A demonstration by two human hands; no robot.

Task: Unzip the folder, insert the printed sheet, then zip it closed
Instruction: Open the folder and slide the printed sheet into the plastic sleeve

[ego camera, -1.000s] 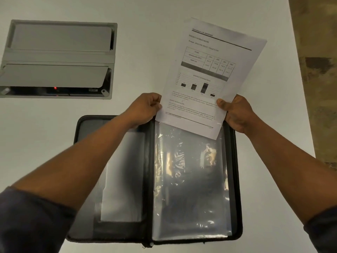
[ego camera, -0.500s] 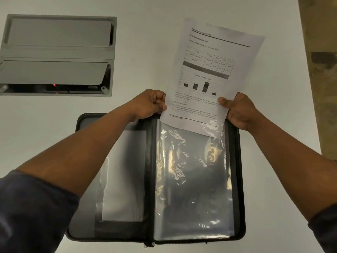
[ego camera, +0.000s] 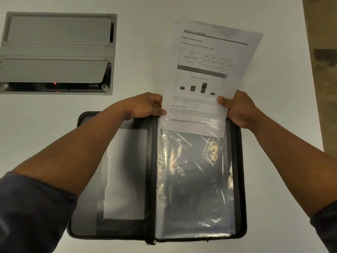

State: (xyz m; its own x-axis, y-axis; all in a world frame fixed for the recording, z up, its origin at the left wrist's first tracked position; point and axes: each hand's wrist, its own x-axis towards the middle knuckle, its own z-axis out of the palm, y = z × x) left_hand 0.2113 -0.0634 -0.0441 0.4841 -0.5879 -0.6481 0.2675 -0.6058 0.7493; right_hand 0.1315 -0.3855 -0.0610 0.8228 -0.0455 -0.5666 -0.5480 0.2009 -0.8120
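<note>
The printed sheet has slid further down than it sat a second ago: its lower edge, which then only met the top of the folder, now lies under the glossy film of the clear sleeve, with crinkled plastic showing over the bottom lines of print. The left hand pinches the sheet's left edge with curled fingers, and the sleeve's mouth appears to be held there too, though that is hard to make out. The right hand grips the opposite edge, thumb on the printed face. Most of the page stands beyond both hands, tilted away over the white table; only a strip below the hands is inside. The folder lies open flat toward the person from the hands, its zipper undone. So the unzipping looks finished and the insertion just begun; the page probably needs feeding straight down, since it sits slightly skewed and could catch on the wrinkled film. Beyond the left hand is a recessed grey cable box.
</note>
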